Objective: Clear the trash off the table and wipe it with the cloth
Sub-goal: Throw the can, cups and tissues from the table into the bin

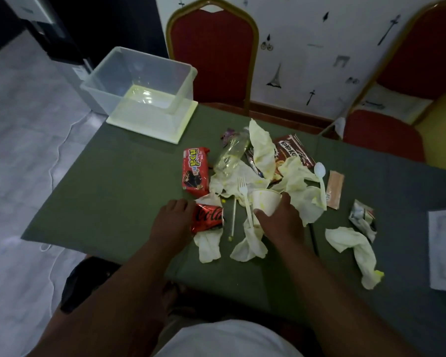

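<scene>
Two bare hands reach into a heap of trash on the green table (113, 176). At the far left corner sits a clear plastic bin (142, 91), well apart from both hands. The left hand (174, 222) lies palm down with its fingers curled over the left end of a crushed red cola can (208, 220); whether it truly grips the can I cannot tell. Just beyond the can lies a red biscuit packet (195, 171), and beside that an empty clear bottle (232, 153) among crumpled, yellow-stained napkins (263, 148). A white plastic fork (245, 199) lies between the hands, touching the right thumb. The right hand (278, 222) is closed around a white paper cup (266, 199), thumb on its near side and fingers on its right side. Past the cup lie a brown cereal packet (292, 148), a white plastic spoon (320, 181), a pale pink sachet (334, 189) and a crumpled wrapper (363, 220). Another stained napkin (355, 251) lies near the right edge, apart from the hand.
</scene>
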Available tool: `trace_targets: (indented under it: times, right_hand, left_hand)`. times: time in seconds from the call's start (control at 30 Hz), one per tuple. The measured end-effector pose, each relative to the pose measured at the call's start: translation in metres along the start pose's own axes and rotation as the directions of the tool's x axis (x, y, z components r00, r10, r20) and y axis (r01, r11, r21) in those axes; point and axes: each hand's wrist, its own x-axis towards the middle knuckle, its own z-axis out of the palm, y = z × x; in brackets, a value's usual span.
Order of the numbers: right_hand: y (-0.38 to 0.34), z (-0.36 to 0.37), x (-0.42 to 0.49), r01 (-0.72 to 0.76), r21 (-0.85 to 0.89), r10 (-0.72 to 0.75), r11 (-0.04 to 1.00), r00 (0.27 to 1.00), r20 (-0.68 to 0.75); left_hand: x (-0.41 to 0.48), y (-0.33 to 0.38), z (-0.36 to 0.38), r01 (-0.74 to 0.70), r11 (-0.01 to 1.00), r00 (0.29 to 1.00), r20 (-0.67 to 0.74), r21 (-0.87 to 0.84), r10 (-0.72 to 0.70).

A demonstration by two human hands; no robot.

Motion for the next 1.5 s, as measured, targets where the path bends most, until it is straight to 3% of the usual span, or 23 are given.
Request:
trace_targets:
  times: [0.13, 0.23, 0.33, 0.47, 0.63, 0.67, 0.7, 0.8, 0.83, 0.93, 1.0, 1.07, 1.17, 1.3, 1.5]
  right_hand:
    - [-0.012, -0.011, -0.006, 0.043, 0.078, -0.037, 0.996, 0.997, -0.074]
    - [-0.034, -0.018, -0.017, 0.149, 0.161, -0.131, 0.976, 0.984, -0.119]
    - [-0.075, -0.016, -0.033, 0.323, 0.235, -0.300, 0.917, 0.945, -0.126]
    - [-0.138, 0.007, -0.064, 0.531, 0.321, -0.539, 0.784, 0.839, -0.071]
    - [-0.211, 0.081, -0.129, 0.608, 0.450, -0.733, 0.654, 0.656, 0.179]
    - [-0.218, 0.090, -0.140, 0.609, 0.465, -0.749, 0.642, 0.626, 0.215]
    - [-0.238, 0.127, -0.170, 0.624, 0.471, -0.778, 0.624, 0.556, 0.293]
    - [-0.249, 0.158, -0.201, 0.643, 0.475, -0.799, 0.601, 0.460, 0.388]
    - [-0.257, 0.187, -0.220, 0.650, 0.467, -0.795, 0.599, 0.412, 0.445]
    - [-0.258, 0.251, -0.246, 0.628, 0.434, -0.735, 0.646, 0.360, 0.574]
    - [-0.259, 0.313, -0.257, 0.640, 0.362, -0.676, 0.678, 0.348, 0.650]
    - [-0.251, 0.362, -0.250, 0.646, 0.259, -0.592, 0.718, 0.371, 0.715]
    - [-0.231, 0.441, -0.233, 0.633, 0.090, -0.433, 0.769, 0.413, 0.801]
    - [-0.213, 0.527, -0.201, 0.579, -0.063, -0.257, 0.813, 0.454, 0.853]
    - [-0.188, 0.600, -0.172, 0.472, -0.187, -0.090, 0.862, 0.506, 0.858]
  left_hand:
    - [-0.005, -0.010, -0.016, 0.001, 0.995, 0.998, -0.068, -0.104, -0.008]
    - [-0.015, -0.023, -0.036, 0.047, 0.960, 0.980, -0.174, -0.277, -0.098]
    - [-0.034, -0.042, -0.051, 0.131, 0.881, 0.932, -0.245, -0.455, -0.266]
    - [-0.071, -0.072, -0.065, 0.246, 0.748, 0.823, -0.275, -0.616, -0.497]
    - [-0.165, -0.129, -0.059, 0.378, 0.467, 0.525, -0.230, -0.800, -0.819]
    - [-0.179, -0.136, -0.055, 0.396, 0.428, 0.480, -0.214, -0.812, -0.850]
    - [-0.221, -0.161, -0.040, 0.444, 0.348, 0.376, -0.181, -0.825, -0.909]
    - [-0.261, -0.173, -0.024, 0.468, 0.256, 0.247, -0.153, -0.846, -0.957]
    - [-0.286, -0.185, -0.009, 0.470, 0.183, 0.190, -0.103, -0.864, -0.976]
    - [-0.325, -0.203, 0.039, 0.516, 0.036, 0.146, 0.047, -0.856, -0.988]
    - [-0.346, -0.221, 0.082, 0.532, -0.118, 0.042, 0.165, -0.838, -0.985]
    - [-0.347, -0.229, 0.121, 0.539, -0.289, -0.014, 0.335, -0.791, -0.942]
    - [-0.342, -0.246, 0.194, 0.505, -0.566, -0.029, 0.643, -0.651, -0.765]
    - [-0.328, -0.266, 0.282, 0.535, -0.658, -0.001, 0.778, -0.531, -0.629]
    - [-0.300, -0.293, 0.352, 0.486, -0.736, -0.012, 0.838, -0.472, -0.546]
